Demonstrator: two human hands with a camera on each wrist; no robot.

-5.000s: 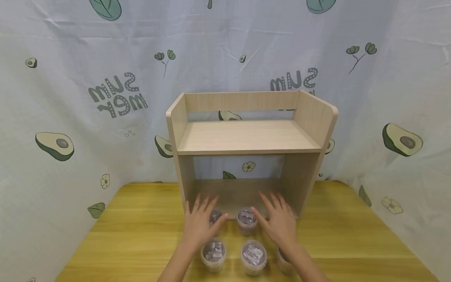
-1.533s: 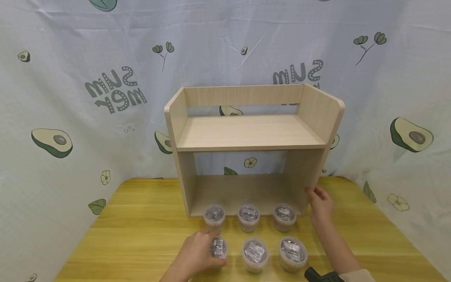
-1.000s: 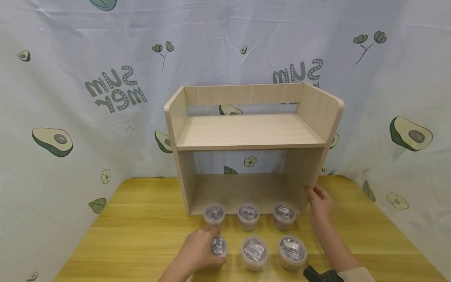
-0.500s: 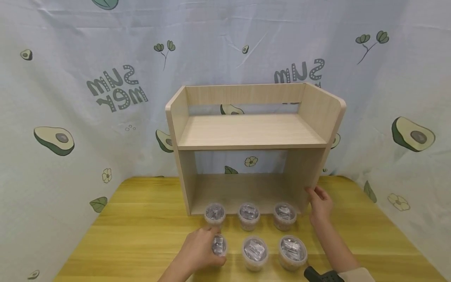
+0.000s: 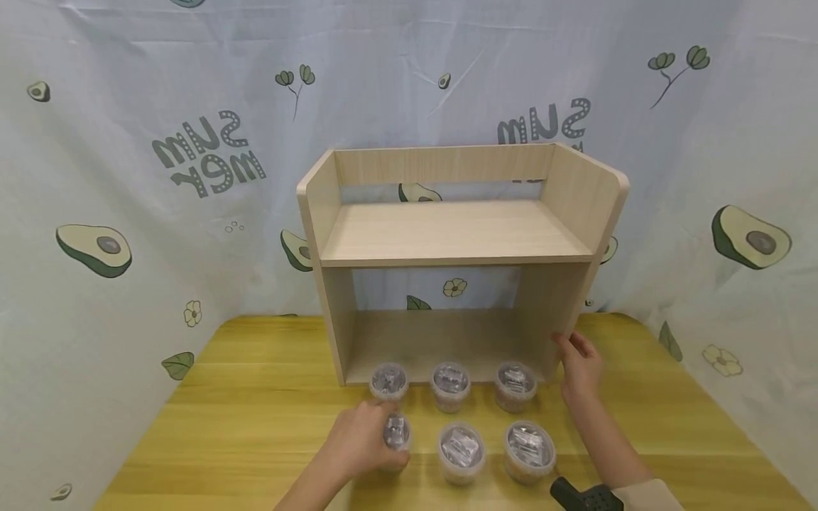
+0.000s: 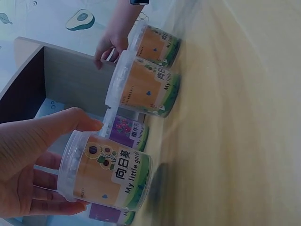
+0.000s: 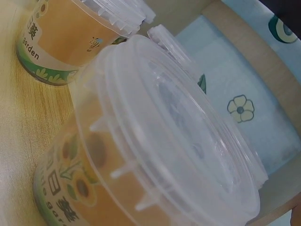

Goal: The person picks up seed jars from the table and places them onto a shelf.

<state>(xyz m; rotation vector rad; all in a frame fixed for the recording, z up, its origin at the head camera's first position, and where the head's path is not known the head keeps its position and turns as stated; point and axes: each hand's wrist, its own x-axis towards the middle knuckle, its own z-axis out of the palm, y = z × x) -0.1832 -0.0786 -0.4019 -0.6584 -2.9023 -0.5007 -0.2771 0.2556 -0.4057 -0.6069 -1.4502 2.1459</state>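
My left hand (image 5: 361,440) holds the front-left plastic cup (image 6: 113,174), thumb on one side and fingers on the other. This cup has a clear lid and an orange label with sunflowers. In the left wrist view it seems slightly off the table, with a shadow beside it. My right hand (image 5: 580,365) grips the front edge of the right side panel of a two-tier wooden shelf (image 5: 447,231), low down; part of its grip is hidden. Nearest to that hand are a back-row cup (image 5: 515,387) and a sunflower cup (image 5: 529,452).
More lidded cups stand in two rows before the shelf: a front middle cup (image 5: 461,453), a back middle cup (image 5: 450,387) and a back left cup (image 5: 388,382). Purple labels show on the back row. A patterned cloth (image 5: 192,85) hangs behind the yellow wooden table (image 5: 211,426).
Both hands hovered over the cups earlier; then the left hand took the front-left cup and the right hand the shelf's side. Since half a second ago, the left hand has risen slightly with the cup.
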